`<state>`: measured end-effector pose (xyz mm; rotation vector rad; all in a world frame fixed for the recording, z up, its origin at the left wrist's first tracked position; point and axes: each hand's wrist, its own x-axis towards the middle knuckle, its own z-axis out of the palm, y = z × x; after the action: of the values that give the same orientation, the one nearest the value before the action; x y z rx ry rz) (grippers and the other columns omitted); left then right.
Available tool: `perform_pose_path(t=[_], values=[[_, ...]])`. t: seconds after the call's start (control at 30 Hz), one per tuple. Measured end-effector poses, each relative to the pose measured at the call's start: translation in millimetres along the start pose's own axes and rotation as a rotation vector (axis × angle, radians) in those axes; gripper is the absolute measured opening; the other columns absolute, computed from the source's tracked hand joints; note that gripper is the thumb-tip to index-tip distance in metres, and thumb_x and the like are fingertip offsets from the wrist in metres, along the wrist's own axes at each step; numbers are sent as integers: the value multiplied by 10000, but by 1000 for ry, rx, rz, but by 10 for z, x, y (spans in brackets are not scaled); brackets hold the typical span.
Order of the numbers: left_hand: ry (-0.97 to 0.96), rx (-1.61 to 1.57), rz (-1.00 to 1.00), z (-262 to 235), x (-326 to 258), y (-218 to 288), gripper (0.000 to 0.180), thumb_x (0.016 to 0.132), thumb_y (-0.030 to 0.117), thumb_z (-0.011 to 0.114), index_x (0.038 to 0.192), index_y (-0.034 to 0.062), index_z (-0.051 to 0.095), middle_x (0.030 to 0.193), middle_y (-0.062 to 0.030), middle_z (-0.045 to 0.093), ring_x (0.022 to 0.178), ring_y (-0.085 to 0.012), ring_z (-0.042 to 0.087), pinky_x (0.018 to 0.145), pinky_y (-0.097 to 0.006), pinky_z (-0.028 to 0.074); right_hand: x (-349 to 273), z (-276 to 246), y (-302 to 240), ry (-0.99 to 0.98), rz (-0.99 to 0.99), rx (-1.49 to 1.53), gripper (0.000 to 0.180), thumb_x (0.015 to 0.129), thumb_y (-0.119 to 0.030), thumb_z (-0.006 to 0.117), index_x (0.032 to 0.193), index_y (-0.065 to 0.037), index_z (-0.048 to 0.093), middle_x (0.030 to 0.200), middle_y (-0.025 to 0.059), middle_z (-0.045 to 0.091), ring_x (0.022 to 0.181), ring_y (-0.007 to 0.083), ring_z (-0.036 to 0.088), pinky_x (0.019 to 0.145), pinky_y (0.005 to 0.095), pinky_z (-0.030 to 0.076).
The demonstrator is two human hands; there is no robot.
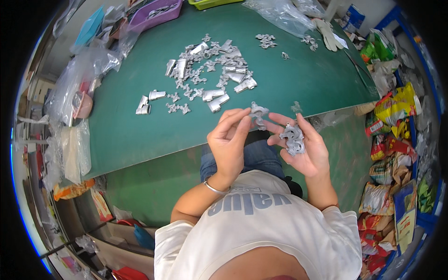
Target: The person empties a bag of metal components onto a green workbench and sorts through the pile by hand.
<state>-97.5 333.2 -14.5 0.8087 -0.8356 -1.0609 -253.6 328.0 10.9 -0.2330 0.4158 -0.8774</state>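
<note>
My left hand (229, 140) pinches a small silver cast metal part (257, 112) between thumb and fingertips, just above the near edge of the green table (140, 126). My right hand (305, 147) cups a small stack of the same silver metal parts (293, 138) in its palm, fingers half curled around them. The two hands almost touch. A pile of several more silver metal parts (205, 74) lies spread on the table beyond my hands.
Clear plastic bags (280, 14) and a white glove (326, 35) lie at the table's far right. A purple tray (154, 14) sits far left. More bags (74, 93) crowd the left edge. Colourful sacks (396, 154) pile up on the right.
</note>
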Motion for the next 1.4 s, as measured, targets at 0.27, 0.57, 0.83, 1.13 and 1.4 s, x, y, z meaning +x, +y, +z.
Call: perform_pose_path(t=[0.27,0.57,0.83,1.13,1.4], values=[[-275,11,-254,469,-201,-502,160,778,-69,549,927,-51,605,892,-76,542,739,-97,532,656,-189,432,-319,-609,13,312,-347,-459,160,855,-149,512,829,8,527,774,94,565,530,107,497,358,179,317],[-605,352,-321,1157,-276,-1437,146,796,-24,539,931,-41,592,936,-74,559,778,-104,543,650,-184,444,-775,-1824,-268,833,-658,-217,140,838,-122,522,848,16,542,758,93,576,476,80,446,339,185,302],[-762,634,-318,946,-133,-1582,188,812,-18,508,982,-9,588,969,-79,552,787,-107,534,640,-189,428,-408,-4244,-1602,1523,-877,-254,153,797,-162,558,736,-25,592,543,37,520,383,99,445,318,212,303],[-782,597,-497,1018,-160,-1609,192,832,-1,491,1005,-13,574,907,-57,569,778,-89,520,686,-193,419,-465,-5017,-1766,1373,-617,-124,172,821,-191,529,766,-33,571,585,28,544,415,120,457,338,232,324],[-666,261,-737,809,-225,-1492,404,867,95,485,1241,17,356,1070,-89,518,944,-140,512,794,-261,431,-475,-2434,-843,448,-710,107,323,898,-335,379,955,-39,495,731,25,446,541,98,393,379,215,269]])
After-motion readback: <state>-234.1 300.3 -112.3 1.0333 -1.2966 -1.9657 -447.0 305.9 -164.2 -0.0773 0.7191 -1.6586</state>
